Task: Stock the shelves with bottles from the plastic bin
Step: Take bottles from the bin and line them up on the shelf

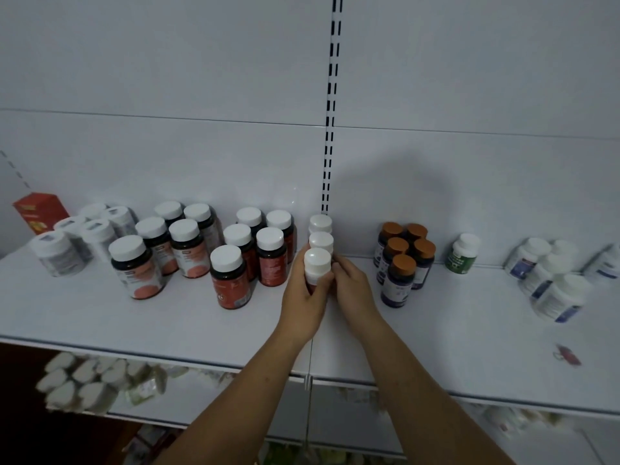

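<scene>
Reaching onto the white shelf (134, 317) with both arms, near the slotted upright (330, 129) of the back panel. Wrapping the left hand (303, 297) around the front white-capped bottle (317, 265), fingers curled round its body and thumb pressing its right side, so closing firmly on it. Resting the right hand (352, 286) just beside that bottle on its right, fingers bent and touching it or the bottle behind, though hard to be sure which from this angle, and impossible to tell whether gripping or only steadying. Standing in a single file running back toward the panel: the held bottle, then two more white-capped bottles (321, 233) directly behind it, all upright. Sitting to the left, dark bottles with red labels (271, 256) and dark bottles with pink labels (184, 246), then white bottles (58, 253) and a red box (38, 211) at the far left. Sitting to the right, brown-capped bottles (401, 270), a green bottle (462, 253), and blurry white bottles with blue labels (553, 290). Showing more blurred stock on the lower shelf (84, 380).
</scene>
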The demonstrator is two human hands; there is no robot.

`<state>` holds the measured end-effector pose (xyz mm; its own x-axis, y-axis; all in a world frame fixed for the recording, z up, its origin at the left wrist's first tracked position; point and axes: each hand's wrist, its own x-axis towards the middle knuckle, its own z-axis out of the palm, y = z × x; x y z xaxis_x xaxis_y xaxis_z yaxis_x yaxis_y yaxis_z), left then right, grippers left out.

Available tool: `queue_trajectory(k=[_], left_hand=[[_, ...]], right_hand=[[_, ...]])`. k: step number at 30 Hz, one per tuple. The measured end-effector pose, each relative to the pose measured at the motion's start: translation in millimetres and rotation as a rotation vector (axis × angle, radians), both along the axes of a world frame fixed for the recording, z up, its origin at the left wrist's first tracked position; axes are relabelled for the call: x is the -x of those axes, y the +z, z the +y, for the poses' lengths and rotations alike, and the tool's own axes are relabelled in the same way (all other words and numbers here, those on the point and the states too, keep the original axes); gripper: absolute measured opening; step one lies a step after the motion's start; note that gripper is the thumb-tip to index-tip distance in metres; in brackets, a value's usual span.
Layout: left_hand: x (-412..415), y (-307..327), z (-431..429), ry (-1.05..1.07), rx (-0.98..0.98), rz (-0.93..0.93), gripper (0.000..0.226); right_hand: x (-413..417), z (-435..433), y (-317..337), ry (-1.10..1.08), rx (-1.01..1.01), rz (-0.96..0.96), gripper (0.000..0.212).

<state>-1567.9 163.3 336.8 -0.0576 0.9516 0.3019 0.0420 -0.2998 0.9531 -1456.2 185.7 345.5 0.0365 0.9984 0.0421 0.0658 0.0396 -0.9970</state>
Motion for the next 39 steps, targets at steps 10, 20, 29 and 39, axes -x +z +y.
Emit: queue_trajectory(k=[10, 20, 29, 39], left_hand=[[-9, -3, 7, 0.038, -0.003, -0.031, 0.069], [-6, 2, 3, 0.077, 0.009, -0.014, 0.078], [-3, 4, -3, 0.101, 0.016, 0.024, 0.069], [6, 10, -29, 0.130, -0.003, 0.167, 0.082]], right_hand=[[2, 5, 2, 0.004, 0.048, 0.039, 0.037], [-2, -11, 0, -0.053, 0.058, 0.055, 0.043], [-10, -28, 10, -0.023, 0.013, 0.034, 0.043], [-13, -53, 25, 0.028, -0.034, -0.097, 0.045]])
